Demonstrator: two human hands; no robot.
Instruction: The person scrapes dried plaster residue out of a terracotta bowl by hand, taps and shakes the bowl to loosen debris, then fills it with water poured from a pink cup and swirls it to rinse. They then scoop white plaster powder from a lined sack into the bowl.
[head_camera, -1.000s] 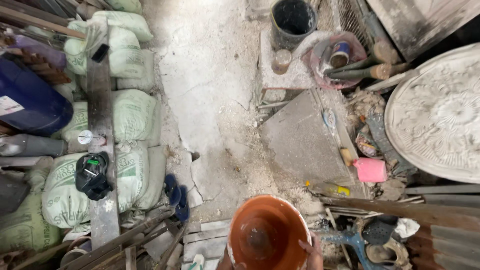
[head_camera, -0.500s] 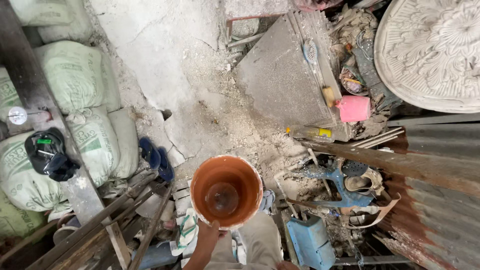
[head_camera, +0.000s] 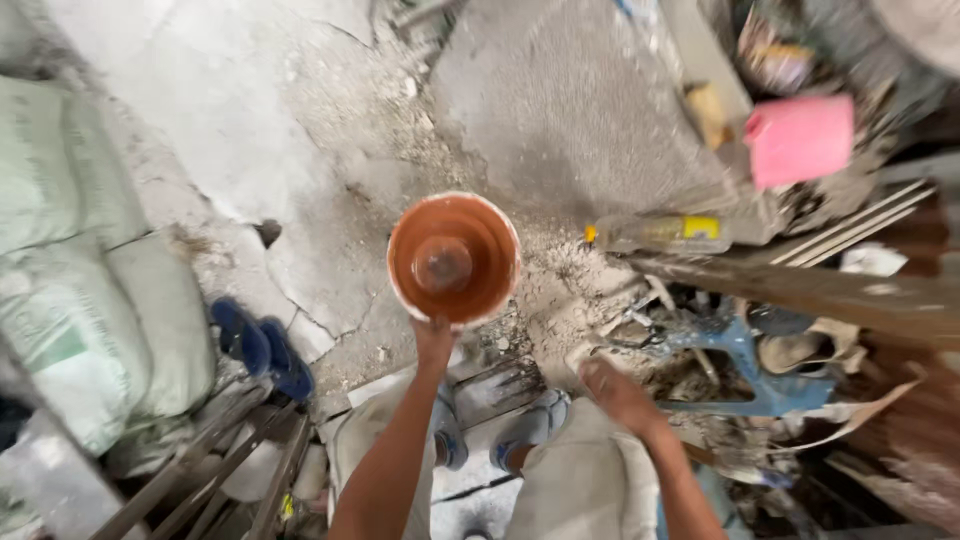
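Sacks (head_camera: 90, 300) left of bucket (head_camera: 453, 258)

Bucket (head_camera: 453, 258): plastic by the look, interior coated matt orange-brown, rim whitish and crusted. Floor (head_camera: 250, 120) beneath bucket: rough cracked concrete, dusty, crumbly rubble. Left of bucket: sacks (head_camera: 90, 290), woven cloth-like, matt pale green. Right of bucket: pink block (head_camera: 800, 140), smooth matt; plank (head_camera: 800, 290), rough dark wood.

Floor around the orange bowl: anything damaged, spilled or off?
Yes. The concrete floor is cracked, with a small hole left of the orange bowl held by the left hand. Loose rubble lies beside it, and a plastic bottle lies on its side.
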